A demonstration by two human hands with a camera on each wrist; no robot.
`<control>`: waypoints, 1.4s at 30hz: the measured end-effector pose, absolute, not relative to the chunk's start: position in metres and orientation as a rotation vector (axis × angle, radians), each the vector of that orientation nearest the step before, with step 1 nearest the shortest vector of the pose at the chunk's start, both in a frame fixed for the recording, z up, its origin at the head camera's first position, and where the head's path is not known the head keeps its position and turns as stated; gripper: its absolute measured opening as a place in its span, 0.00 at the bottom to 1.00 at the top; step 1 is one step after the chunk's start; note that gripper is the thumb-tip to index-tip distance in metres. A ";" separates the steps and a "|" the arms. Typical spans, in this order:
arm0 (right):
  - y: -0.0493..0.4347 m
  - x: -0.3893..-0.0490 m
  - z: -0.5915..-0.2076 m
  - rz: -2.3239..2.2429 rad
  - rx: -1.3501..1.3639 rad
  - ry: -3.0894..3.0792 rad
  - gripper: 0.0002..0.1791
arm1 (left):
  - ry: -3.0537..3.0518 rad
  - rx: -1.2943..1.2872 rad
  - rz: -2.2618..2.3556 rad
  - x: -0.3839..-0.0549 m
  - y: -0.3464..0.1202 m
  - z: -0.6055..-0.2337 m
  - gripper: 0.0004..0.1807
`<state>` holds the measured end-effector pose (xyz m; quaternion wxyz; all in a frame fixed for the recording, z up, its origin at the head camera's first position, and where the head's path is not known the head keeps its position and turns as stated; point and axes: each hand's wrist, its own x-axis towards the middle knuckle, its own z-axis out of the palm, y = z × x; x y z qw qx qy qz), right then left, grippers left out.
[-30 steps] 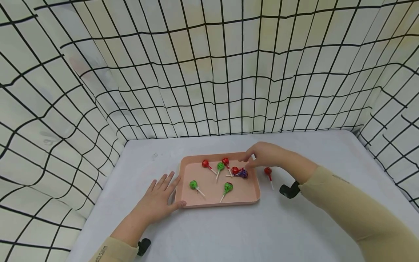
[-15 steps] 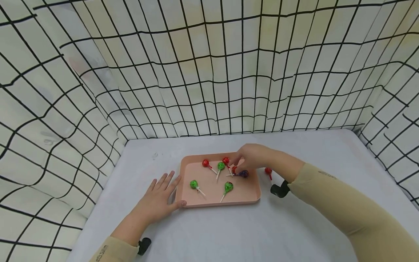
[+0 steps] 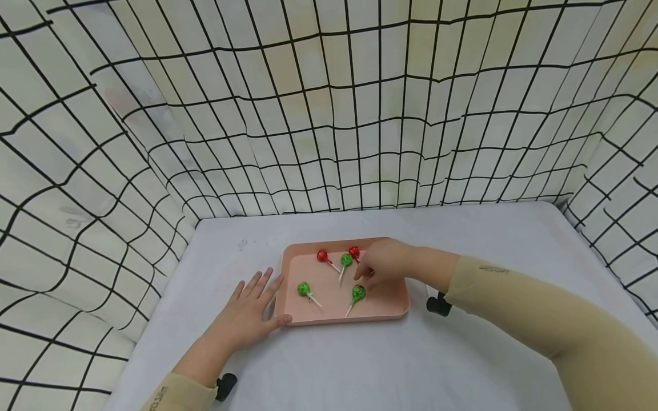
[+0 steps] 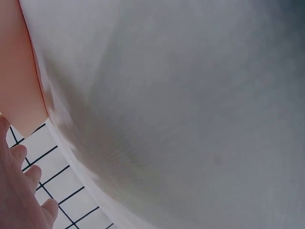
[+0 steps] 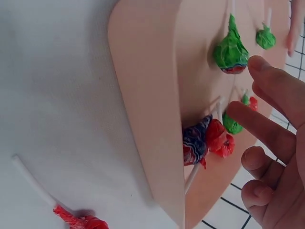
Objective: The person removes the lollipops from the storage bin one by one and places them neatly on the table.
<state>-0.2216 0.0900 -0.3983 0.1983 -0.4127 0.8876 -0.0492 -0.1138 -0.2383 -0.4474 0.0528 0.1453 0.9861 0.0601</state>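
Right wrist: my right fingers (image 5: 269, 133) stand parted, holding nothing; the green lollipop (image 5: 231, 53) just beside them should prove light, hard, slick-wrapped, best pinched by its stick (image 5: 233, 6).

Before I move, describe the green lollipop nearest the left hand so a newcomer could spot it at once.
On the white table sits a pink tray, its left edge by the left hand. In the tray's near left part lies a green lollipop, its white stick slanting right and toward the person. Of the three green ones, it is the farthest left in the head view.
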 end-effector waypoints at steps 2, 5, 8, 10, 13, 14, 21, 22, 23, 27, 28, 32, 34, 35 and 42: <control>0.086 -0.221 -0.400 -0.102 -1.177 2.482 0.15 | 2.993 0.442 0.184 -0.113 -0.238 -0.447 0.51; 0.081 -0.219 -0.401 -0.090 -1.176 2.471 0.16 | 2.994 0.444 0.179 -0.113 -0.238 -0.447 0.51; 0.077 -0.216 -0.403 -0.098 -1.152 2.454 0.16 | 2.997 0.444 0.173 -0.113 -0.238 -0.447 0.52; 0.075 -0.215 -0.404 -0.100 -1.140 2.444 0.16 | 3.002 0.445 0.170 -0.113 -0.238 -0.448 0.52; 0.074 -0.213 -0.406 -0.099 -1.139 2.432 0.16 | 3.006 0.447 0.172 -0.114 -0.238 -0.448 0.52; 0.074 -0.213 -0.407 -0.098 -1.145 2.431 0.16 | 3.008 0.448 0.170 -0.114 -0.238 -0.448 0.52; 0.075 -0.212 -0.409 -0.094 -1.174 2.427 0.12 | 3.012 0.455 0.170 -0.114 -0.239 -0.448 0.52; 0.076 -0.211 -0.409 -0.097 -1.178 2.423 0.11 | 3.012 0.455 0.173 -0.114 -0.239 -0.448 0.52; 0.076 -0.211 -0.409 -0.103 -1.181 2.418 0.11 | 3.011 0.454 0.176 -0.113 -0.239 -0.448 0.52; 0.077 -0.211 -0.410 -0.116 -1.182 2.413 0.09 | 3.005 0.449 0.179 -0.114 -0.239 -0.449 0.51; 0.077 -0.212 -0.411 -0.115 -1.181 2.415 0.09 | 3.005 0.448 0.179 -0.114 -0.239 -0.449 0.51; 0.079 -0.214 -0.411 -0.097 -1.180 2.424 0.10 | 3.003 0.447 0.188 -0.115 -0.239 -0.449 0.51; 0.080 -0.215 -0.411 -0.079 -1.187 2.427 0.11 | 3.003 0.448 0.188 -0.115 -0.239 -0.449 0.51; 0.080 -0.216 -0.410 -0.070 -1.189 2.426 0.12 | 3.001 0.448 0.187 -0.115 -0.239 -0.449 0.51; 0.081 -0.219 -0.410 -0.070 -1.215 2.404 0.14 | 3.000 0.458 0.181 -0.114 -0.239 -0.447 0.52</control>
